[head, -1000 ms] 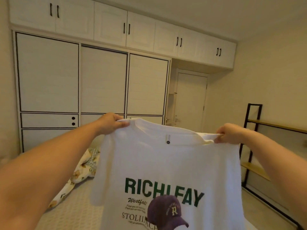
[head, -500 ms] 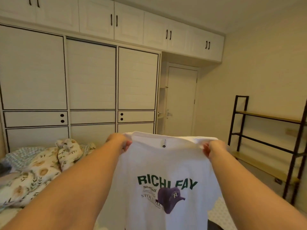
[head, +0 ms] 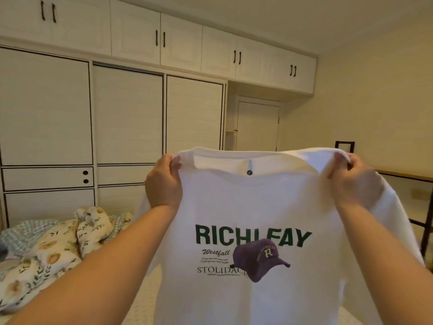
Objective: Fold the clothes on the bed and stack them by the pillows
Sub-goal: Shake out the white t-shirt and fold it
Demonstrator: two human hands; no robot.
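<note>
From the head view, your left hand (head: 164, 184) pinches one shoulder of the white T-shirt (head: 253, 231), and your right hand (head: 353, 181) pinches the other. The shirt hangs in the middle of the frame, up in the air, with its green letters facing you. A moment ago your hands were closer together and the top edge sagged; now it is pulled wide and flat. That means the shirt looks ready to lay down on the bed (head: 143, 299) and fold. The flowery pillows (head: 58, 252) sit at the lower left.
</note>
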